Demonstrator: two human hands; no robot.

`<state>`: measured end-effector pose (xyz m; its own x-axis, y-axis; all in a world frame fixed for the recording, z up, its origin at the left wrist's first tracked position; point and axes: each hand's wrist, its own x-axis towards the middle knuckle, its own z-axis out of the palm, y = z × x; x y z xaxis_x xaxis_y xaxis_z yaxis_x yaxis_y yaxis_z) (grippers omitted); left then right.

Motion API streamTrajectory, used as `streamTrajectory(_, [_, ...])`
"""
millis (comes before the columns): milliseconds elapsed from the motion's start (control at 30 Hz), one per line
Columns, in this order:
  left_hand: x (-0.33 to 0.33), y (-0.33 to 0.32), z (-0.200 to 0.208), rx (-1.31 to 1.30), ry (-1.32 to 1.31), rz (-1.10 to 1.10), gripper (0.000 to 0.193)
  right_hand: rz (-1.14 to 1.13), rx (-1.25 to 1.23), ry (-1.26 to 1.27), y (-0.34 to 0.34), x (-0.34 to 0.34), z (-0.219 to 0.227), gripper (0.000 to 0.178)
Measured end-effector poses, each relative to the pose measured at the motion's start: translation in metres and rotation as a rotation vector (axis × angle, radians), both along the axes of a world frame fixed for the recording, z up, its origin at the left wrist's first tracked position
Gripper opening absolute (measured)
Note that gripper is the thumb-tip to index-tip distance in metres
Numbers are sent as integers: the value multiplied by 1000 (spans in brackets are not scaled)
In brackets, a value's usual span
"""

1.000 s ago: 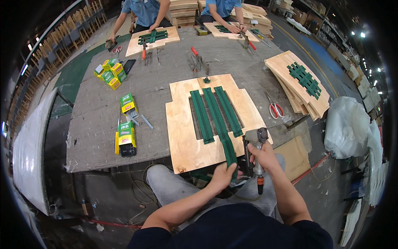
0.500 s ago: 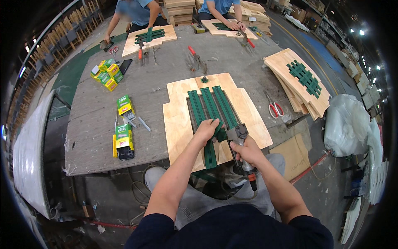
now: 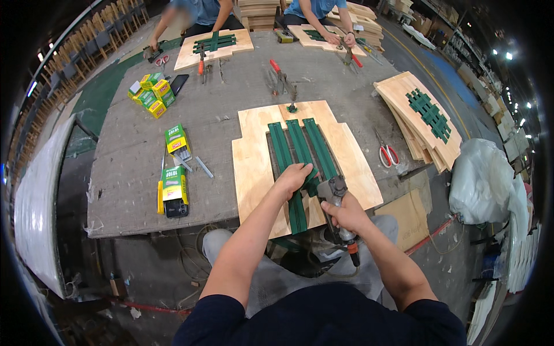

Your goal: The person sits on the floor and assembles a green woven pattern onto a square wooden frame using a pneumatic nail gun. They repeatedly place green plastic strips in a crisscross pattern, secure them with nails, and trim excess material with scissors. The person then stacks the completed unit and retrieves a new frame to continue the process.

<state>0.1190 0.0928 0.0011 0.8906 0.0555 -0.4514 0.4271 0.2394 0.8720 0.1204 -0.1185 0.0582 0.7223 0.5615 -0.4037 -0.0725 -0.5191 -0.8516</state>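
Three green straps (image 3: 319, 147) run lengthwise over the opening of a pale wooden panel (image 3: 254, 184), which lies at the near edge of the grey worktop (image 3: 222, 132). The left hand (image 3: 294, 178) is over the lower part of the opening, its thumb and fingers pinching the middle strap (image 3: 298, 141). Below that hand, a length of green strap reaches the panel's near edge. The right hand (image 3: 346, 213) is wrapped around the grip of a staple gun (image 3: 333, 188), just right of the left hand. The gun's head is close to the pinched strap; whether they touch, I cannot tell.

A clamp (image 3: 293, 92) stands at the panel's far edge. To the left on the worktop are two yellow-and-green boxes (image 3: 175, 181), loose staple strips (image 3: 203, 167) just beside them, and, farther off, a cluster of similar boxes (image 3: 151, 94) next to a phone (image 3: 179, 84). Red-handled scissors (image 3: 388, 155) lie to the right, near a stack of panels (image 3: 398, 106) whose top one bears woven green straps. Across the worktop, two people in blue shirts (image 3: 315, 7) each have a panel in front of them.
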Motion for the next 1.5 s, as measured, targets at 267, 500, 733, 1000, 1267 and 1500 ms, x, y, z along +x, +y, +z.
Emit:
streamTrajectory(267, [-4,-9,15,-18,-12,104,40,-24,56,96,-6,7,2,32])
streamTrajectory(500, [-43,-27,-6,658,-314,179,41,-303,317,241,-46,92,-8,28])
streamTrajectory(733, [-69,-91,10,917,-239,21,40,-293,-254,-204,-100,172,-30,68])
streamTrajectory(1000, [-85,-92,3,1054,-186,22,50,-70,-522,-523,-104,200,-19,71])
streamTrajectory(1267, [-74,-85,1,661,-149,161,40,-203,-517,-768,-138,269,-41,46])
streamTrajectory(1500, [-45,-74,28,-49,-3,268,38,-102,-459,-635,-166,284,-3,54])
